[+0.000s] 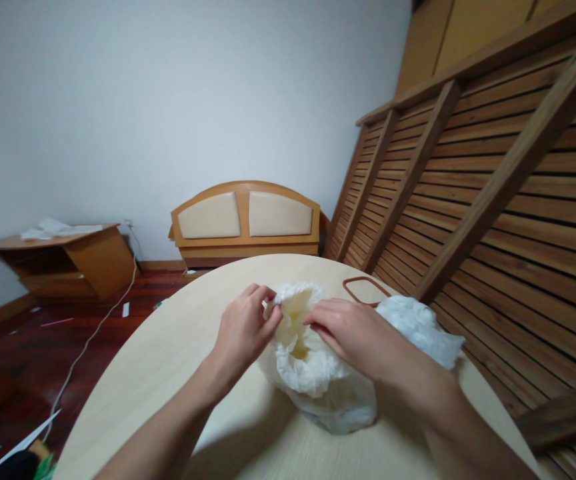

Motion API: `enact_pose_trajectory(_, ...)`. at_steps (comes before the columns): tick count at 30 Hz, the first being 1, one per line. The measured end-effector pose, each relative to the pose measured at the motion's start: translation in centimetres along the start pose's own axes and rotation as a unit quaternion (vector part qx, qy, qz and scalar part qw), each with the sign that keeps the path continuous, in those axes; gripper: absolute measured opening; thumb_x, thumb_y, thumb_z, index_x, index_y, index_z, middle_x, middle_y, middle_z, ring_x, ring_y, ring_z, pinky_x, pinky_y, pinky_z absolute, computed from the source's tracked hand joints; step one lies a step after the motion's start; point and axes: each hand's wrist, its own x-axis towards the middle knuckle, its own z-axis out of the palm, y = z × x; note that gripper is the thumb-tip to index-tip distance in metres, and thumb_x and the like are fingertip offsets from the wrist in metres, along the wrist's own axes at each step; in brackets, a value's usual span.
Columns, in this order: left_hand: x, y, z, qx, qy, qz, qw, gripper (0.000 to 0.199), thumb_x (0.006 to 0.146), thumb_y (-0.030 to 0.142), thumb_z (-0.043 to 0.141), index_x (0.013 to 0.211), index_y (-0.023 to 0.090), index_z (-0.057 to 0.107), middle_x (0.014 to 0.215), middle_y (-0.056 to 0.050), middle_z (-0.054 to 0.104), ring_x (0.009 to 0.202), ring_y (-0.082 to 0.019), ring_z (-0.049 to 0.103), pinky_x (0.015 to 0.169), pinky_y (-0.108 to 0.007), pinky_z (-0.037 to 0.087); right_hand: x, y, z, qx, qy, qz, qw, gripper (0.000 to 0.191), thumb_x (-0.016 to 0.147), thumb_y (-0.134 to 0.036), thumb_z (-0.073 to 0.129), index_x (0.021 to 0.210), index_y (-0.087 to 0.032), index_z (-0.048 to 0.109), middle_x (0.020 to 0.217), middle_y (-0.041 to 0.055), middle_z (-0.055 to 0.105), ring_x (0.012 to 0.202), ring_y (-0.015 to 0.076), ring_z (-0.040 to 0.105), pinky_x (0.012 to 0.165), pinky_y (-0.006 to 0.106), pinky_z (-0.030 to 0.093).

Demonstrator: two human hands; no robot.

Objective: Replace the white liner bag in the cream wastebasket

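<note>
A white, translucent plastic bag (325,393) stands upright on the round table, its crumpled mouth open and its inside looking yellowish. Whether a bin or other container is under the plastic, I cannot tell. My left hand (248,320) pinches the bag's rim on the left side between thumb and fingers. On the opposite side my right hand (351,327) curls over the rim, its fingertips dipping into the opening; the thumb is largely hidden. A brown rounded frame (367,304) lies flat behind my right hand, beside a crumpled heap of white plastic bags (413,327).
The pale round table (208,313) fills the foreground. Wooden slatted panels (518,220) lean along the right, close to the table's edge. Behind stands a padded headboard (245,220). A low cabinet (68,260) and a white cable (93,337) are on the left.
</note>
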Motion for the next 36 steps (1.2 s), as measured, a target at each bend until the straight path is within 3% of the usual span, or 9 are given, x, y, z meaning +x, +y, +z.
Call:
enact_pose_trajectory(3, 0.0, -0.1, 0.1, -0.012, 0.003, 0.011, 1.000, 0.008, 0.088, 0.023, 0.058, 0.087, 0.019, 0.065, 0.089, -0.004, 0.066, 0.068, -0.014, 0.060, 0.064, -0.025, 0.044, 0.9, -1.3, 2.0, -0.029, -0.024, -0.056, 0.998, 0.027, 0.091, -0.003, 0.052, 0.104, -0.016, 0.072, 0.105, 0.0102, 0.075, 0.101, 0.0228, 0.068, 0.088, 0.033, 0.051)
enact_pose_trajectory(7, -0.1, 0.1, 0.1, -0.024, 0.007, 0.020, 1.000, 0.007, 0.087, 0.022, 0.058, 0.086, 0.019, 0.065, 0.088, -0.003, 0.065, 0.063, -0.013, 0.058, 0.063, -0.026, 0.044, 1.5, -1.6, 4.2, -0.088, -0.082, 0.003, 0.993, 0.025, 0.092, -0.006, 0.052, 0.100, -0.011, 0.075, 0.098, 0.0142, 0.076, 0.090, 0.0256, 0.072, 0.080, 0.033, 0.052)
enact_pose_trajectory(11, -0.4, 0.4, 0.3, -0.040, 0.004, 0.039, 0.998, 0.006, 0.087, 0.021, 0.059, 0.085, 0.019, 0.065, 0.087, -0.003, 0.064, 0.061, -0.011, 0.058, 0.061, -0.024, 0.044, 1.4, -1.8, 5.0, -0.152, -0.144, 0.046, 0.977, 0.031, 0.095, -0.010, 0.047, 0.096, -0.010, 0.078, 0.094, 0.0177, 0.077, 0.088, 0.0297, 0.073, 0.075, 0.034, 0.052)
enact_pose_trajectory(14, -0.5, 0.5, 0.6, -0.042, 0.007, 0.055, 0.998, 0.005, 0.087, 0.020, 0.060, 0.085, 0.019, 0.064, 0.089, -0.003, 0.064, 0.063, -0.011, 0.058, 0.060, -0.023, 0.045, 1.4, -2.1, 5.2, -0.185, -0.169, 0.092, 0.964, 0.031, 0.091, -0.005, 0.049, 0.093, -0.009, 0.079, 0.092, 0.0188, 0.078, 0.088, 0.0313, 0.073, 0.073, 0.035, 0.053)
enact_pose_trajectory(16, -0.6, 0.5, 0.7, -0.038, 0.010, 0.063, 0.997, 0.004, 0.086, 0.019, 0.061, 0.086, 0.020, 0.064, 0.089, -0.003, 0.064, 0.063, -0.011, 0.058, 0.060, -0.023, 0.046, 1.7, -2.1, 5.3, -0.184, -0.149, 0.101, 0.966, 0.031, 0.089, -0.002, 0.050, 0.095, -0.009, 0.079, 0.095, 0.0182, 0.078, 0.090, 0.0306, 0.074, 0.073, 0.033, 0.054)
enact_pose_trajectory(21, -0.6, 0.6, 0.7, -0.037, 0.014, 0.070, 0.997, 0.004, 0.085, 0.016, 0.064, 0.085, 0.020, 0.065, 0.086, -0.002, 0.063, 0.064, -0.011, 0.059, 0.060, -0.022, 0.045, 2.1, -1.6, 5.6, -0.121, -0.142, 0.047, 0.981, 0.030, 0.088, -0.002, 0.052, 0.097, -0.011, 0.079, 0.094, 0.0170, 0.078, 0.087, 0.0301, 0.075, 0.074, 0.032, 0.055)
enact_pose_trajectory(27, -0.5, 0.3, 0.8, -0.056, 0.023, 0.081, 0.995, 0.005, 0.085, 0.016, 0.062, 0.083, 0.019, 0.064, 0.084, -0.001, 0.061, 0.062, -0.010, 0.058, 0.058, -0.022, 0.045, 1.5, -1.6, 5.3, -0.119, -0.168, 0.118, 0.972, 0.032, 0.089, -0.004, 0.048, 0.093, -0.007, 0.079, 0.092, 0.0208, 0.078, 0.087, 0.0311, 0.076, 0.072, 0.032, 0.054)
enact_pose_trajectory(32, -0.4, -0.3, 0.9, -0.078, 0.037, 0.078, 0.993, 0.007, 0.089, 0.021, 0.058, 0.085, 0.019, 0.063, 0.086, -0.002, 0.061, 0.060, -0.011, 0.058, 0.057, -0.023, 0.046, 1.3, -2.1, 4.0, -0.071, -0.128, 0.090, 0.985, 0.030, 0.092, -0.012, 0.047, 0.090, -0.012, 0.077, 0.088, 0.0156, 0.078, 0.082, 0.0266, 0.075, 0.070, 0.030, 0.050)
enact_pose_trajectory(36, -0.2, -0.6, 1.0, -0.085, 0.057, 0.077, 0.992, 0.008, 0.090, 0.023, 0.058, 0.084, 0.019, 0.061, 0.085, -0.001, 0.060, 0.060, -0.010, 0.057, 0.057, -0.023, 0.045, 1.1, -2.4, 3.4, -0.079, -0.171, 0.046, 0.981, 0.034, 0.094, -0.014, 0.042, 0.085, -0.012, 0.075, 0.081, 0.0151, 0.078, 0.070, 0.0255, 0.074, 0.058, 0.030, 0.042)
